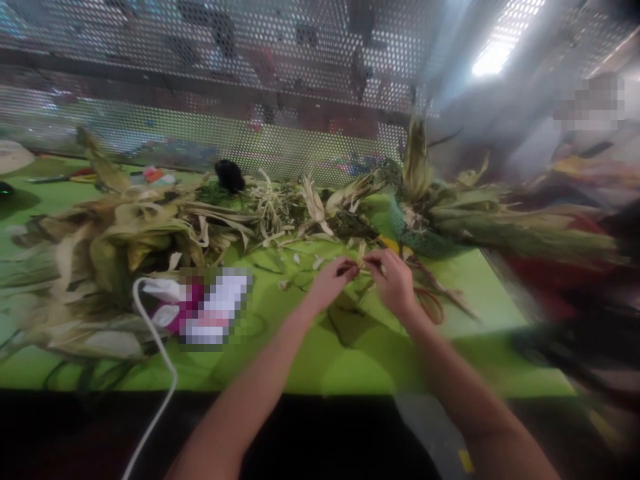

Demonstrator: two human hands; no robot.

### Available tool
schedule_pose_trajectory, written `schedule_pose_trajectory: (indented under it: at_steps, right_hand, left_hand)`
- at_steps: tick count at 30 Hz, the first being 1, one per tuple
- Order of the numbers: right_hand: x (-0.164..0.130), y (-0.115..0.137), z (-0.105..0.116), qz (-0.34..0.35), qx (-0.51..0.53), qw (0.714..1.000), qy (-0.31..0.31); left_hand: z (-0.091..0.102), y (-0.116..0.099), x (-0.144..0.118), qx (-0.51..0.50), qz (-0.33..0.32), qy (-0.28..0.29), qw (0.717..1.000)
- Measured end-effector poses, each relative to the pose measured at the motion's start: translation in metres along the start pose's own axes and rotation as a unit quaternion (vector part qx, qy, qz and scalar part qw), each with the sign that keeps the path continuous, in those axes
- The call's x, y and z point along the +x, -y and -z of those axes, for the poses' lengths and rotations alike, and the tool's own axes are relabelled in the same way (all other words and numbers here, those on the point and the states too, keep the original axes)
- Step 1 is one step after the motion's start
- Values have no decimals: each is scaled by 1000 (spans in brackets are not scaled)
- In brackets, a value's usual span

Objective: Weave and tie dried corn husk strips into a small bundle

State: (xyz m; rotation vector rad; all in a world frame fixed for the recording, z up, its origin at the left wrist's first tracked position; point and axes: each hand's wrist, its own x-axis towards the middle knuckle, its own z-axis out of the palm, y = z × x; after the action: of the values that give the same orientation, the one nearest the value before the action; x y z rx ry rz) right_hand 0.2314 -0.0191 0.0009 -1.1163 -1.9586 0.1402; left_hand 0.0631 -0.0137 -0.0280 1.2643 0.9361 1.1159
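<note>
Both forearms reach forward over the dark near edge onto the green bench [350, 373]. The left hand [333, 280] and right hand [395, 280] meet at mid-bench, fingers pinched narrow on a thin dried leaf strip [361, 261] held between them just above the surface. The exact grip is blurred; both hands appear closed on it.

Judgement on handling: the strip looks light, papery and pliable, likely to split along its grain if pulled hard. Best held near its ends with fingertip pinches, as is being done.

Left of the hands, a white cable [160, 347] runs off the near edge, beside a large heap of husks [115, 247]. Just beyond the hands lie loose leaf scraps [305, 220]. Right of and beyond the hands, a green mesh basket [420, 240] lies among long leafy stalks [500, 227]. Farther left sits a black object [229, 175]. A perforated metal screen [250, 67] closes off the far side.
</note>
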Motion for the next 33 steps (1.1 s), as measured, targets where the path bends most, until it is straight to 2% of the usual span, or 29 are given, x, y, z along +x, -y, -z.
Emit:
schedule_pose_trajectory:
  at_steps: [6, 9, 11, 13, 16, 26, 31, 33]
  right_hand:
    - [-1, 2, -1, -12, 15, 1000, 1]
    - [1, 0, -4, -89, 89, 992, -23]
    - [2, -2, -6, -155, 153, 976, -22]
    - [2, -3, -9, -202, 197, 959, 11]
    - [-1, -5, -14, -226, 217, 948, 58]
    - [-4, -7, -13, -184, 147, 972, 2]
    - [-4, -5, -13, -94, 71, 993, 11]
    - [-4, -4, -13, -80, 61, 995, 16]
  left_hand:
    - [0, 5, 1, 51, -15, 7, 999]
    - [-1, 7, 0, 21, 2, -24, 1000]
    - [-2, 6, 0, 5, -1, -44, 999]
    - [-2, 5, -1, 3, -5, -50, 999]
    - [-3, 3, -2, 21, -14, -41, 999]
    - [-7, 1, -6, 174, -112, -60, 976]
    - [-6, 3, -7, 207, -98, -45, 972]
    - [-5, 2, -6, 190, -80, -30, 978]
